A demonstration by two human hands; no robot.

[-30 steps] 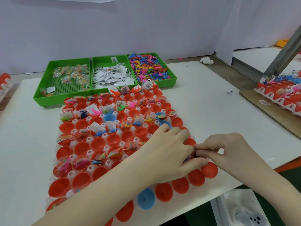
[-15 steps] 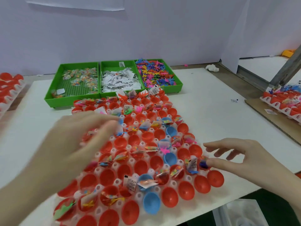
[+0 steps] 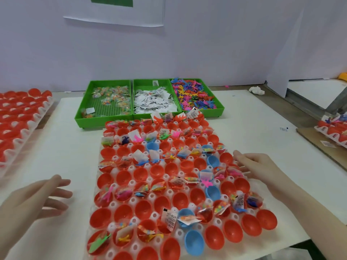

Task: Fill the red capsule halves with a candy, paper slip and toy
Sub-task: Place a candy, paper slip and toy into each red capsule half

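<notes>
Both hands empty, left hand (image 3: 37, 198) and right hand (image 3: 261, 167) hovering with fingers spread either side of the red capsule halves (image 3: 142, 177) racked mid-table, three green trays (image 3: 148, 99) just behind, presumably for easy reaching.

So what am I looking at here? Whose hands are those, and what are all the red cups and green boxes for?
There is one picture, taken by a camera worn on a person's head, looking down at their own hands. The left hand and right hand are both open and hold nothing. On the white table sits a white plastic tray full of red plastic capsule halves, plus a few blue capsule halves. Some are filled, some are bare. Behind it stand three green plastic bins: wrapped candies, white paper slips and small colourful toy animals. Those go into the capsules.
</notes>
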